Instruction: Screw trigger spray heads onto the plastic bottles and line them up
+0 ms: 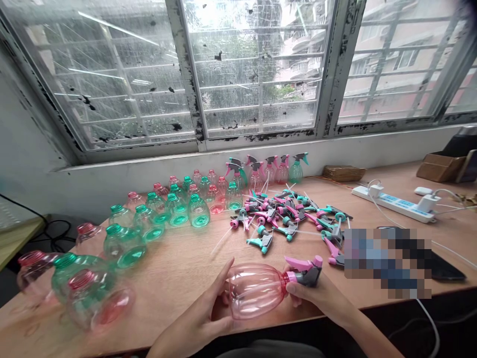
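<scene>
pointing neck [285, 281] right, the pink bottle [255, 291] lies sideways.

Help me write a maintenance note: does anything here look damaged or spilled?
Yes, the window frame: dark patches break its pale surface, as if paint were flaking. Dark blotches also mark the glass. The spray heads lie in a loose heap, and no spill shows on the table.

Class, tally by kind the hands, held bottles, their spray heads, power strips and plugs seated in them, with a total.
Left hand and right hand: 2
Held bottle: 1
Spray head: 1
Power strip: 1
Plugs: 2
Total: 7
</scene>
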The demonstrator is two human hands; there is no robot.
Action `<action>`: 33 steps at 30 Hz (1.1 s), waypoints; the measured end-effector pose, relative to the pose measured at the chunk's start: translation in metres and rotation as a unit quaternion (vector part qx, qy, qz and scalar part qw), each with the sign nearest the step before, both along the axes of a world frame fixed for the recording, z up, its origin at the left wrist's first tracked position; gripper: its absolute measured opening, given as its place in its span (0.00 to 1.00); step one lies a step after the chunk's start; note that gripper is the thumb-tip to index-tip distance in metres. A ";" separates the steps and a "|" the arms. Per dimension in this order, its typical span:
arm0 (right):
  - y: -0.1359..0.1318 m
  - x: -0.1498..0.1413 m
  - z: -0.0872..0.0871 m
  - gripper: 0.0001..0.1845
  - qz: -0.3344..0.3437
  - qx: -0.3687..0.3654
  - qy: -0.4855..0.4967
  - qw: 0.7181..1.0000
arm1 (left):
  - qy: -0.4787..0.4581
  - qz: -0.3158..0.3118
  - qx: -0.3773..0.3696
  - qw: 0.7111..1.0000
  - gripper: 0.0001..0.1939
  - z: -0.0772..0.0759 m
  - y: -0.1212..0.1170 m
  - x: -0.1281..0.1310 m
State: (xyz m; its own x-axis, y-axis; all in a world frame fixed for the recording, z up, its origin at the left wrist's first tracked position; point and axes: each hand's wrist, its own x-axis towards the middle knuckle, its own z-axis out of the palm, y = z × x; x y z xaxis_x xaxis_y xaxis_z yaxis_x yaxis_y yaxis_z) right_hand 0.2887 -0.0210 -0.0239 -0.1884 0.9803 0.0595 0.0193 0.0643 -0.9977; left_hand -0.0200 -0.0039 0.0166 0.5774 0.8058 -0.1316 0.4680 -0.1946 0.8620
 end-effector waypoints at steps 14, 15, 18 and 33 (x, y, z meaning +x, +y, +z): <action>0.000 0.001 -0.003 0.23 0.005 -0.005 0.000 1.000 | -0.026 0.000 -0.041 0.999 0.55 -0.001 0.003 0.001; 0.001 0.002 -0.003 0.23 0.006 -0.006 0.001 1.000 | -0.028 -0.008 -0.040 0.999 0.53 0.000 0.003 0.002; 0.001 0.001 -0.004 0.22 0.007 -0.006 0.005 1.000 | -0.035 -0.022 -0.029 0.999 0.51 0.001 0.003 0.002; 0.001 0.001 -0.006 0.20 0.012 -0.001 0.025 1.000 | 0.001 -0.017 0.017 1.000 0.48 -0.009 0.005 -0.003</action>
